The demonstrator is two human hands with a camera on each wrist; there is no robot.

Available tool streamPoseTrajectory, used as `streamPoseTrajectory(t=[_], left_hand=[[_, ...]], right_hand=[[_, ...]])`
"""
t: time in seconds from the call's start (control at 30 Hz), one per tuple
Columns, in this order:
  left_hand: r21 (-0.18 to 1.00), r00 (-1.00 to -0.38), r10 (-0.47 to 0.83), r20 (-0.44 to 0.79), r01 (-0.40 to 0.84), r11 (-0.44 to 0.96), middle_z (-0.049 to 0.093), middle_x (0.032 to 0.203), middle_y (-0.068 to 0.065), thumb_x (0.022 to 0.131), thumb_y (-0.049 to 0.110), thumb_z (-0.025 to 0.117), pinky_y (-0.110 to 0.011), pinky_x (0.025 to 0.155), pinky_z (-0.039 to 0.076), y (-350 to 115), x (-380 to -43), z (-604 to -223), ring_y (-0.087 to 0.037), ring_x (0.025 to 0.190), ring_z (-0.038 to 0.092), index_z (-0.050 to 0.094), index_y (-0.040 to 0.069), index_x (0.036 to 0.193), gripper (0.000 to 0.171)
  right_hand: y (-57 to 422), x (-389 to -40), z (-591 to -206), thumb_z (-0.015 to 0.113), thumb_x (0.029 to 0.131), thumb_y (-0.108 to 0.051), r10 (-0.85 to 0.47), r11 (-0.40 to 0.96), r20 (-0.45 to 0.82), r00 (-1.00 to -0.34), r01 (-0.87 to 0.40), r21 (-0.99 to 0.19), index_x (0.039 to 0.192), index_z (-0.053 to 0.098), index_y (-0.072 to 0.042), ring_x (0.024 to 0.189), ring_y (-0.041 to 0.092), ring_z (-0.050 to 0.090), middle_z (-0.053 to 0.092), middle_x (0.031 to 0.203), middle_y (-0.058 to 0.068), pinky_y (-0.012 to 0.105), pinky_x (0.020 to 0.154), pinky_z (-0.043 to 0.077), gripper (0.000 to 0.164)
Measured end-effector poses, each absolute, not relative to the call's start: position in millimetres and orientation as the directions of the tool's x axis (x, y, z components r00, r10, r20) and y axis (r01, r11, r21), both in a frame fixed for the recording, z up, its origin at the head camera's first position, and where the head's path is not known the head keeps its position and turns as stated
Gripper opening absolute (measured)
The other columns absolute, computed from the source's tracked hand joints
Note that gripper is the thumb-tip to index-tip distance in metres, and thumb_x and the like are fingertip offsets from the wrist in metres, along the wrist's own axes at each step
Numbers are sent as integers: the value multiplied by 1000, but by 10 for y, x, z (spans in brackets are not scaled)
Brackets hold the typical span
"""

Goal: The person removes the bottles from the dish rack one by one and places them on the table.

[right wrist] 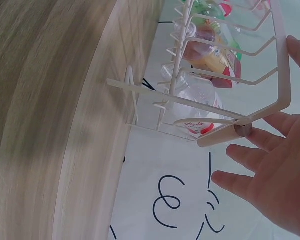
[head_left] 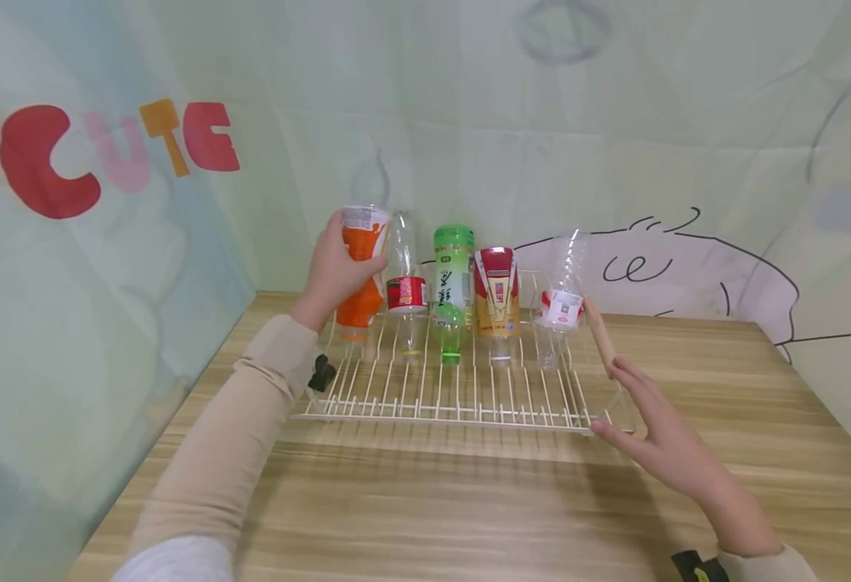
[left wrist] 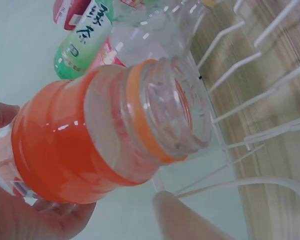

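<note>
Left hand [head_left: 338,271] grips orange bottle [left wrist: 92,137]; contents unclear.

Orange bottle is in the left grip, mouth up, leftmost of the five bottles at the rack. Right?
Mouth up is wrong: the head view shows the orange bottle upside down, its narrow neck at the bottom. The rest stands: it is in the left grip, leftmost of the five bottles at the rack.
</note>
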State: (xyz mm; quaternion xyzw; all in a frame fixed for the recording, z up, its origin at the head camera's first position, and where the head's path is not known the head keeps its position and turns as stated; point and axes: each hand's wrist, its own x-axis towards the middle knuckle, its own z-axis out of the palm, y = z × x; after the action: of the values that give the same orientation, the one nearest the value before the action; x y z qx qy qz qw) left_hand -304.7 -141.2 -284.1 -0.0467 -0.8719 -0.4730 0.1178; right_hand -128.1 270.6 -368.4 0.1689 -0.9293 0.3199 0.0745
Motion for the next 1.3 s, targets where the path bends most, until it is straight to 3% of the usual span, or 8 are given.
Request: streamPoseTrajectory(t=[0.83,1.3], left_hand=[[777,-972,185,145,228,587,52,123,-12,81,24,75,-41,76,56,-1011,-2773,-2754,-28,98,57,27,10,147,82],[613,-909,365,200,407,677,51,124,-4,78,22,75,-34,78,54,-796,-2610,-2798,-21,100,52,36,15,145,78]], right_hand=[[2718,-1300,-3667,70,89,-30,-279,748,250,-927,-373,-549,149,30,-4,134,52,30,21,156,21,76,93,28,77],[2653,-1313,-3519,72,87,-30,-306,753,275,-911,-409,-516,151,25,-4,129,52,36,31,150,24,74,94,31,83]])
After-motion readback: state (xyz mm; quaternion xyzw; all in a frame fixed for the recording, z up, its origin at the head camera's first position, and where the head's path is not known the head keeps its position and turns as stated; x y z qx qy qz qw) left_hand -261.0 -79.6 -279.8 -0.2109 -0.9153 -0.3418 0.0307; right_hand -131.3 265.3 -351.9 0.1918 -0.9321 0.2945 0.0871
